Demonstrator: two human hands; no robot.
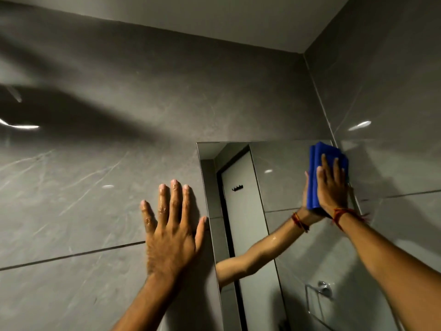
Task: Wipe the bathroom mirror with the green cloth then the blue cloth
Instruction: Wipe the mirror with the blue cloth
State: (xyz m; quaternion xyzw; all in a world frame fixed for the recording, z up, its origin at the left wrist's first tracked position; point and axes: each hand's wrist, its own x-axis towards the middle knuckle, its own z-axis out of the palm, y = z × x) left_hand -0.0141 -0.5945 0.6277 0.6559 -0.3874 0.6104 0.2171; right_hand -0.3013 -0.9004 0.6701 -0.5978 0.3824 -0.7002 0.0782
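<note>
The frameless bathroom mirror (281, 192) hangs on the grey tiled wall, right of centre. A folded blue cloth (321, 154) lies pressed flat against the mirror's upper right corner under my right hand (331, 185), whose fingers point up over it. My left hand (171, 225) rests flat on the wall tile just left of the mirror, fingers spread, thumb touching the mirror's left edge, holding nothing. The mirror reflects my right arm and the cloth. No green cloth is in view.
Grey glossy tiles (71, 211) cover the wall to the left, and a side wall (393, 115) meets the mirror's right edge at the corner. In the reflection I see a door with a hook and a chrome towel holder (322, 289).
</note>
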